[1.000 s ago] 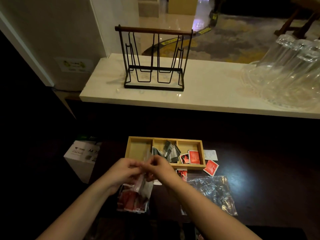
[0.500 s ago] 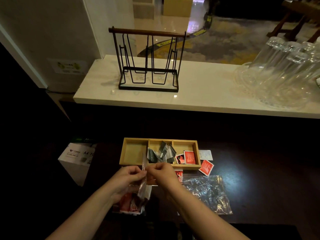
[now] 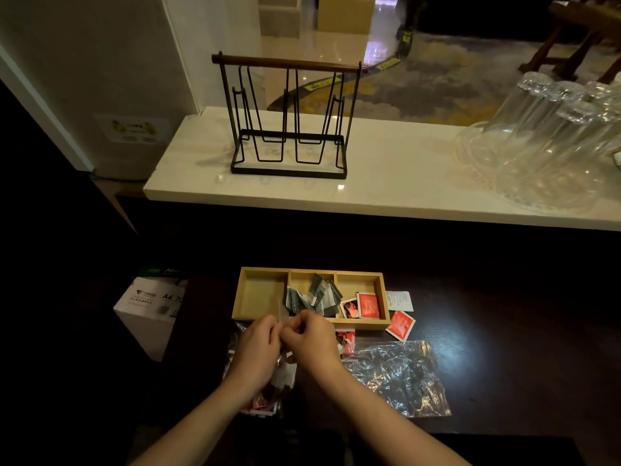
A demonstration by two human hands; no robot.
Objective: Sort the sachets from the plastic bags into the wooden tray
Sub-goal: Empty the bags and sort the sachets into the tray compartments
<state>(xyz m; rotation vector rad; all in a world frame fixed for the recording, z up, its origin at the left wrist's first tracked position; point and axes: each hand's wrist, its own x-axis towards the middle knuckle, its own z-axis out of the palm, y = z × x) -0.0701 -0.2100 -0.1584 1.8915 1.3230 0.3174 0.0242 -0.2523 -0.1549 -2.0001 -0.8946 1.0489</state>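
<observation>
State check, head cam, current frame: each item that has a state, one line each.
Left hand: pinching the bag's top edge.
Right hand: pinching the same edge.
Held plastic bag: upright, red sachets inside; open or sealed unclear.
Flat plastic bag: lying crumpled, looks empty.
Wooden tray: left compartment empty, middle holds grey sachets, right holds red ones.
Red sachet: on the table, outside the tray.
Wire rack: upright, empty.

I see a pale yellow wooden tray [image 3: 262, 274] on the dark brown table [image 3: 504, 331], grey sachets [image 3: 312, 295] in its middle compartment, red sachets [image 3: 368, 305] with white edges at right, and a clear crinkled plastic bag [image 3: 400, 375] catching white glints.
</observation>
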